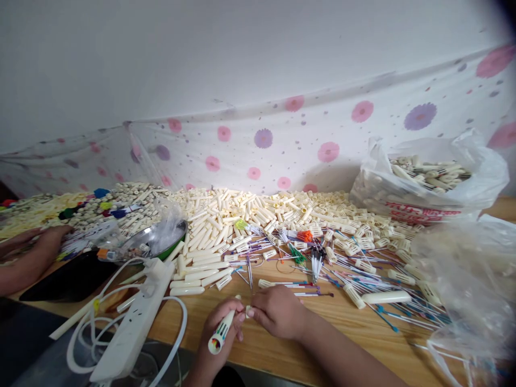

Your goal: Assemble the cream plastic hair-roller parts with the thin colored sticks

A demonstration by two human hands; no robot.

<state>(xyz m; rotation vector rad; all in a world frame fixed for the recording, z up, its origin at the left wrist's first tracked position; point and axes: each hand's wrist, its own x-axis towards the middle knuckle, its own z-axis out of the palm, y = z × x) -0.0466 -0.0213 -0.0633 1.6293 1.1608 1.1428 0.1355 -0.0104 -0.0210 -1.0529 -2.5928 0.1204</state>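
My left hand (223, 324) is closed round a cream pen barrel (220, 334) whose open end shows coloured refills. My right hand (278, 312) is pinched on a small white pen part (249, 310) held against the barrel's top. Both hands rest at the front edge of the wooden table (258, 344). Just beyond them lie loose cream pen barrels (201, 269), ribbed white caps (355, 231) and thin coloured refills (314, 263).
A white power strip (137, 317) with cables lies front left. Another person's hand (44, 242) rests at the far left beside a metal bowl (157, 239). A plastic bag of parts (427, 183) stands back right, and a clear bag (471, 279) at the right.
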